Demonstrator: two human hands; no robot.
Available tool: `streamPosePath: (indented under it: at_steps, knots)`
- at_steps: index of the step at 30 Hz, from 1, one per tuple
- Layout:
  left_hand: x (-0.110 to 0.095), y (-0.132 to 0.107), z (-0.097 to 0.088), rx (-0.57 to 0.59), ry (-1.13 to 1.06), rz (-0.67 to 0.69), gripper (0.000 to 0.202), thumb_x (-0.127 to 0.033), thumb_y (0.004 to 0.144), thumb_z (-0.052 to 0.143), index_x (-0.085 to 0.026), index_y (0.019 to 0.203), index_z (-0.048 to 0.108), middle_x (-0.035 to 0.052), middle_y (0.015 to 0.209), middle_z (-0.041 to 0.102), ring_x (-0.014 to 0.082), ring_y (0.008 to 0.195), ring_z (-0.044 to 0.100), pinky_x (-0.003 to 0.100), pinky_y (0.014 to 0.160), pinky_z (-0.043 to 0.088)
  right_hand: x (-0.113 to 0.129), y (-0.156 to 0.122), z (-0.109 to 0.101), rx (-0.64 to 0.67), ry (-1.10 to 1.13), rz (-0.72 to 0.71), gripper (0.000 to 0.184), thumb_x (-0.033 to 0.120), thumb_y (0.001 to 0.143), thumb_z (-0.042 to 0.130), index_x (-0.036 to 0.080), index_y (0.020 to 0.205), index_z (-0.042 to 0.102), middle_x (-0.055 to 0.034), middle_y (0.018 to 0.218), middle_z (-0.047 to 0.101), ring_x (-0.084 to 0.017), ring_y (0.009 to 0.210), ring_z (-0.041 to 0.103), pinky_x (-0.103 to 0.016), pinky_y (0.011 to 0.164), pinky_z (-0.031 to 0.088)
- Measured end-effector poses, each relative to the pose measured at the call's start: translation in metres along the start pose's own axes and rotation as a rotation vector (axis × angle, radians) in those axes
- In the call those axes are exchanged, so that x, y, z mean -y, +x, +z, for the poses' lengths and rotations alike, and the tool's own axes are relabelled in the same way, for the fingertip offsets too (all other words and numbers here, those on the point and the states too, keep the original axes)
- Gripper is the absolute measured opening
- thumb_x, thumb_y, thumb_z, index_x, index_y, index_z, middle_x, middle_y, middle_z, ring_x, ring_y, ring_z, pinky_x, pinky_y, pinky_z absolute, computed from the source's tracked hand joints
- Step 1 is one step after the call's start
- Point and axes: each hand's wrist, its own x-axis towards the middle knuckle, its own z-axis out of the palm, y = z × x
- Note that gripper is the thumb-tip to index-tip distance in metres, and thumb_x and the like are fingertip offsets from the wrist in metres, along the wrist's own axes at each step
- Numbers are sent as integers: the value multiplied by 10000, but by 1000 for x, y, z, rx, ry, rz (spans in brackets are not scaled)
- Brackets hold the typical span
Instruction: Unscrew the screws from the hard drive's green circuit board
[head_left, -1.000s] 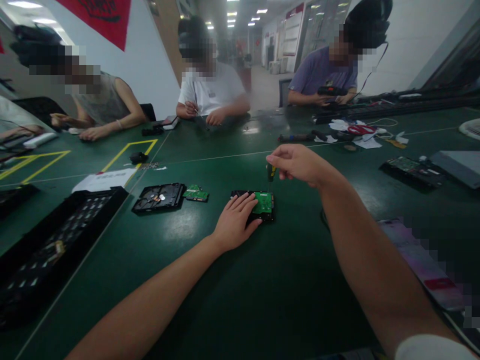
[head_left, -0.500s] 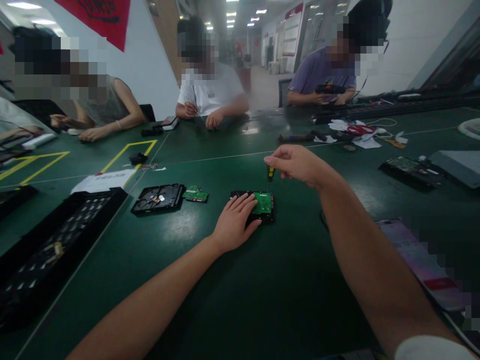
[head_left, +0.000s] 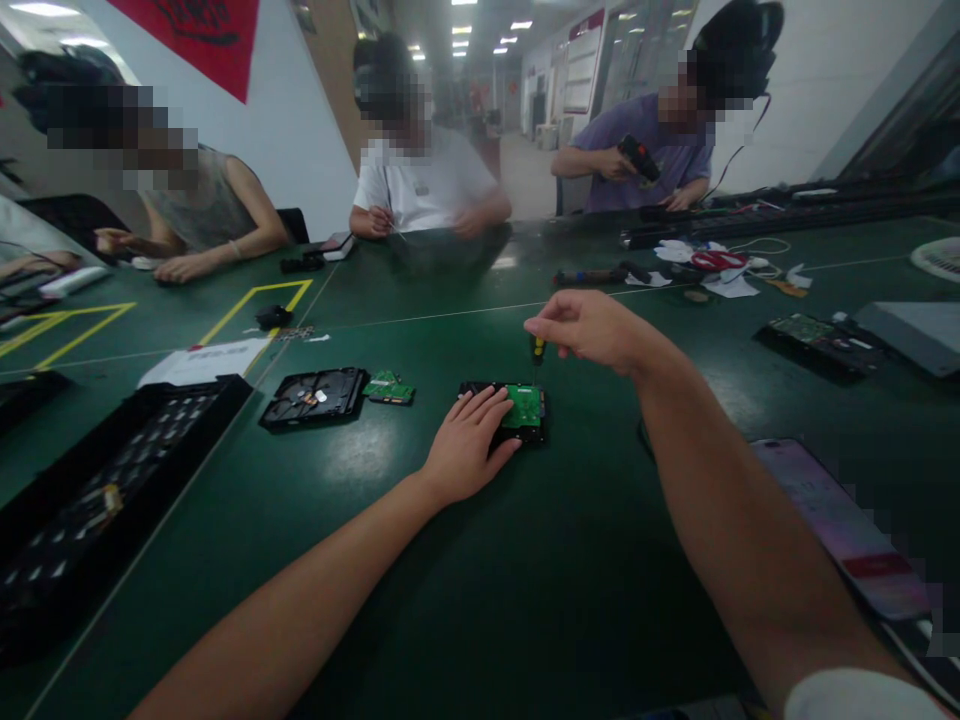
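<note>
A hard drive (head_left: 534, 432) with a green circuit board (head_left: 523, 408) on its upper face lies on the table in front of me. My left hand (head_left: 469, 445) rests across its left part, fingers stretched out flat and thumb along the near edge. Above the drive's right end, my right hand (head_left: 589, 330) pinches the top of a small black-and-yellow screwdriver (head_left: 538, 350). The screwdriver stands upright, its thin shaft pointing down at the board's far right corner. Whether the tip sits in a screw is too small to tell.
Left of the drive lie a loose green circuit board (head_left: 390, 388), another drive body (head_left: 315, 397) and a long black tray (head_left: 112, 500). A phone (head_left: 840, 530) lies by my right forearm. Farther right is an opened device (head_left: 817, 345). Three people sit across the green table (head_left: 420, 620).
Both my hands stay in nearly the same place, with the screwdriver still upright over the drive. Across the table, the person in purple has raised a black power tool.
</note>
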Motion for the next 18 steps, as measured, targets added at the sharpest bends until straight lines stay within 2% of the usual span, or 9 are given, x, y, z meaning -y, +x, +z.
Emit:
streamPosePath:
  at_steps: [7,11,14,18]
  knots:
    - [-2,0,-1,-4,-5,0,568,-513,1062,526,-212,1542,488,101,1657,481,286,1584,379,541,1320,276,-3,2,-3,-30,-15,-24,192,317,941,786,177,840,702,-18,732,710,-111,554,583,-244,525,438]
    - [-1,0,-1,-6,-4,3,563,-506,1064,524,-210,1542,485,101,1657,480,281,1584,380,534,1319,278,-3,1,-3,61,64,-49,99,268,981,722,178,986,762,-27,776,723,-113,587,600,-228,515,438]
    - [-1,0,-1,-4,0,8,561,-506,1064,526,-210,1539,487,102,1657,481,282,1586,377,540,1315,286,-1,1,1,116,154,-11,131,210,1008,652,175,1051,770,-31,759,718,-127,612,627,-228,534,476]
    - [0,0,0,-6,-5,3,567,-506,1059,534,-214,1543,485,99,1658,480,284,1586,376,546,1314,285,-2,3,5,103,242,49,170,278,1024,637,183,991,775,-55,839,763,-138,623,651,-251,566,523]
